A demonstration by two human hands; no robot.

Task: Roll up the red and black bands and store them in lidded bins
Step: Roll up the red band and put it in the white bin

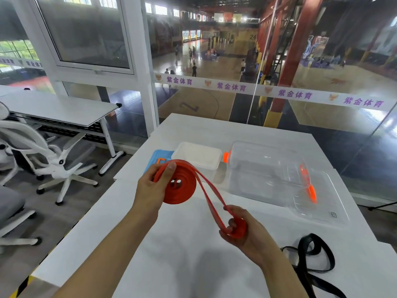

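White table (pixel 193 265) held clear bin (pixel 266 168), its lid (pixel 322 201), white-lidded bin (pixel 197 155), blue item (pixel 158 158), black band (pixel 309 261).

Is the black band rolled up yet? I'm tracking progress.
No, the black band lies in loose loops on the table, while both hands work the red band.

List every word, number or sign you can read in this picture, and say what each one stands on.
"紫金体育": purple, repeated along the white strip across the glass wall, beside fox emblems.
"24": on the far gym wall.
"2": painted on the court floor below.
Small mark on the clear lid: too small to read.
Red band and black band: no text.
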